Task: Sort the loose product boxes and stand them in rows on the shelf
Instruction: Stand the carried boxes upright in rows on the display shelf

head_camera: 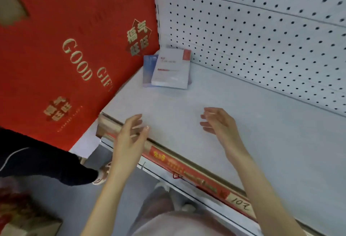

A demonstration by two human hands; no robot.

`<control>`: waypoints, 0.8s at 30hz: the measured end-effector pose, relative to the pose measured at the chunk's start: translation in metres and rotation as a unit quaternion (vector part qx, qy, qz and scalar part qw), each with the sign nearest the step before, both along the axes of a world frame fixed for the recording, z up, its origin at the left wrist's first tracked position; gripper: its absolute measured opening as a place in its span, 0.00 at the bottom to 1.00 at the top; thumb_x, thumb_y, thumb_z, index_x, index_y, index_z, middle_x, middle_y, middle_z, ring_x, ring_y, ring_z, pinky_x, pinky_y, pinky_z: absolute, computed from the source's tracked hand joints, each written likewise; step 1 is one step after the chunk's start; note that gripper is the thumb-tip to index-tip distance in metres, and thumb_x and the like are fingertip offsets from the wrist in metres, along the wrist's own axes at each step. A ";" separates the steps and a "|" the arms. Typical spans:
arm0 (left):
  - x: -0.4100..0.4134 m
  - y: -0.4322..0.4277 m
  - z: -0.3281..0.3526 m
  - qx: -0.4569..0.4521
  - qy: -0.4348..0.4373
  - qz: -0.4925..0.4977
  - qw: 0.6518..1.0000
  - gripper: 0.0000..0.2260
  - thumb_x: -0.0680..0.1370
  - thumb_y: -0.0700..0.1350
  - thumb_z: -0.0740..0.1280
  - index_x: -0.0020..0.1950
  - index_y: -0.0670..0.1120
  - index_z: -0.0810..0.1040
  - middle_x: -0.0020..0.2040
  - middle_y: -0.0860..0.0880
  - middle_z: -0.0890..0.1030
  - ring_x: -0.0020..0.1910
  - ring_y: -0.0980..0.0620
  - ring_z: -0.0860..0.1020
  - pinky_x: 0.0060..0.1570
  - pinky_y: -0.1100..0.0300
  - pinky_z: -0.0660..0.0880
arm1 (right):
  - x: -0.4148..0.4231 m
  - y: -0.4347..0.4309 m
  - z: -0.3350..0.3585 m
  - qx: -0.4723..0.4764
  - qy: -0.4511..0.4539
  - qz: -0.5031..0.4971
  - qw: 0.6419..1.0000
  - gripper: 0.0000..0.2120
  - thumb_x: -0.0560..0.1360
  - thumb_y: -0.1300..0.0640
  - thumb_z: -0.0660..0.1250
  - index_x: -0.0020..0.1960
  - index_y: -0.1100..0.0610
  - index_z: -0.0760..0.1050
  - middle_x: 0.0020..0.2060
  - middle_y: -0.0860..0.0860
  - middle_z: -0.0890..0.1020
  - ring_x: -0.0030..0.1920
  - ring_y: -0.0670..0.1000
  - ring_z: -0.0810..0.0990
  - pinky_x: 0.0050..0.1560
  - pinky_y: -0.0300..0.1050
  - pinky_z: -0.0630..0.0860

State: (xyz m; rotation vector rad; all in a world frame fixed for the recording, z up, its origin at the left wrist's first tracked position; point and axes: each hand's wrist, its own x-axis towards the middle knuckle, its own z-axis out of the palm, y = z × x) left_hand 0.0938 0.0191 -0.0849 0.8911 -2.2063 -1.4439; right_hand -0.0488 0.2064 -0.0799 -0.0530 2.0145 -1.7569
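Two flat product boxes lie at the back left corner of the white shelf point(215, 123). A white box with red print point(171, 69) rests on top of a blue box point(148, 71), both lying flat against the perforated back panel. My left hand point(131, 132) hovers over the shelf's front edge, fingers loosely spread, holding nothing. My right hand point(221, 123) hangs above the middle of the shelf, fingers relaxed, also holding nothing. Both hands are well short of the boxes.
A large red gift box point(65, 57) with gold lettering leans at the shelf's left end. The white pegboard back panel point(262, 39) closes the rear. A red price strip point(196, 175) runs along the front edge. Another person's dark-trousered leg point(46, 160) stands at the left.
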 end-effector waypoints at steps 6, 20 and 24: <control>-0.071 -0.079 -0.003 -0.047 -0.028 -0.080 0.995 0.15 0.77 0.47 0.68 0.64 0.52 0.74 0.60 0.54 0.76 0.53 0.61 0.76 0.47 0.77 0.69 | -0.046 -0.087 -0.011 -0.008 -0.047 -0.126 0.991 0.14 0.77 0.55 0.67 0.61 0.59 0.72 0.49 0.56 0.81 0.48 0.53 0.82 0.55 0.48 0.79; -0.143 -0.121 -0.017 -0.010 -0.052 -0.172 0.984 0.22 0.76 0.58 0.64 0.66 0.49 0.73 0.63 0.50 0.75 0.61 0.52 0.74 0.63 0.51 0.71 | -0.063 -0.129 -0.017 -0.184 -0.161 -0.199 0.949 0.15 0.76 0.62 0.68 0.61 0.66 0.75 0.54 0.61 0.83 0.52 0.56 0.84 0.47 0.43 0.81; -0.144 -0.114 -0.016 0.047 -0.025 -0.160 0.986 0.16 0.74 0.62 0.64 0.59 0.59 0.76 0.60 0.52 0.78 0.58 0.54 0.77 0.60 0.51 0.74 | -0.036 -0.121 -0.017 -0.221 -0.177 -0.157 0.946 0.12 0.76 0.65 0.65 0.59 0.66 0.76 0.54 0.61 0.83 0.54 0.57 0.83 0.52 0.46 0.81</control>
